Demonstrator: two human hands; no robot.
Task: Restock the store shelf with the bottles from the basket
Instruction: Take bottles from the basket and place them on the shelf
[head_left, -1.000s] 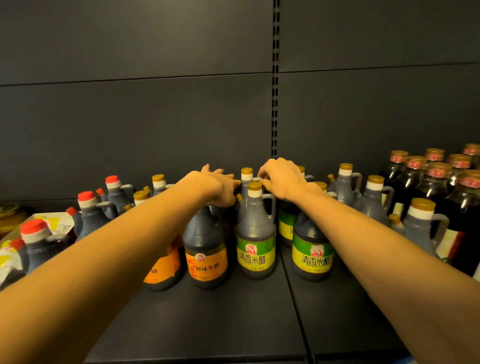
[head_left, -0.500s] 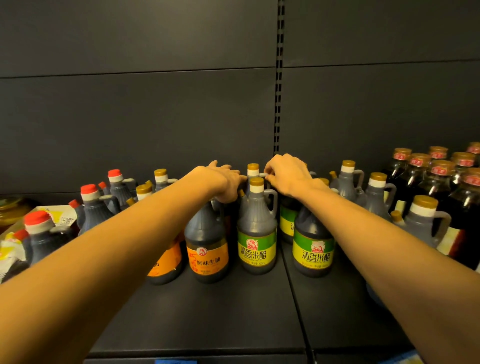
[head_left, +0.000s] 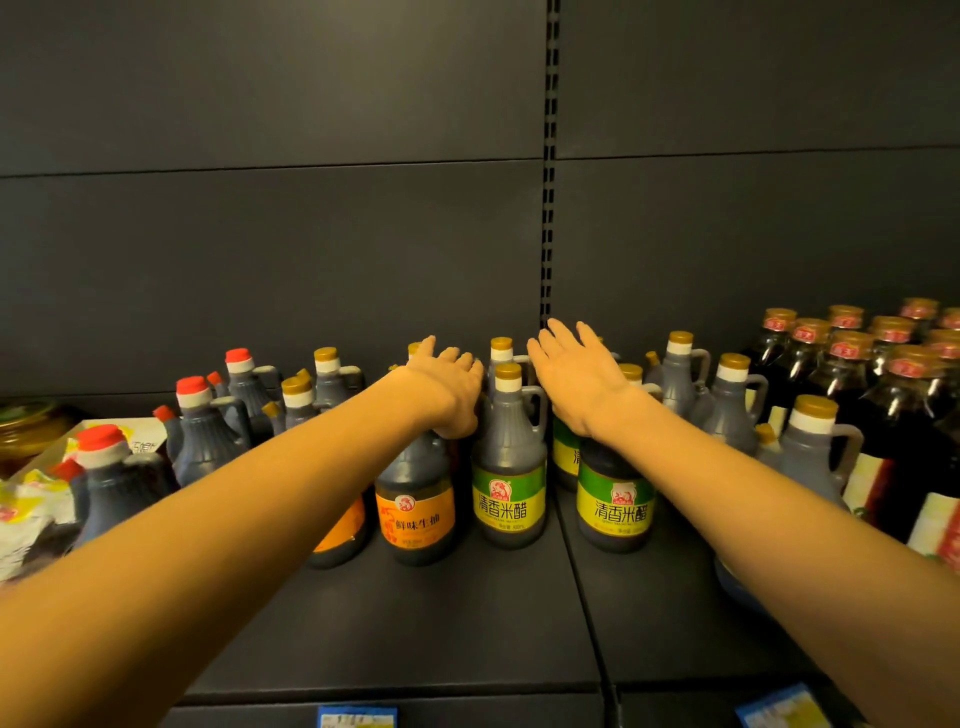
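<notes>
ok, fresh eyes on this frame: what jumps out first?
Two bare forearms reaching in, left hand and right hand open-fingered over the bottle tops mid-shelf. Between them stands a green-label bottle, an orange-label bottle on its left. Red-capped bottles crowd the far left.

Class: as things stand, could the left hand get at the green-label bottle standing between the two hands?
Probably yes. The left hand is open, resting on the orange-label bottle right beside the green-label bottle, whose neck and cap stand uncovered, with nothing between them.
</notes>
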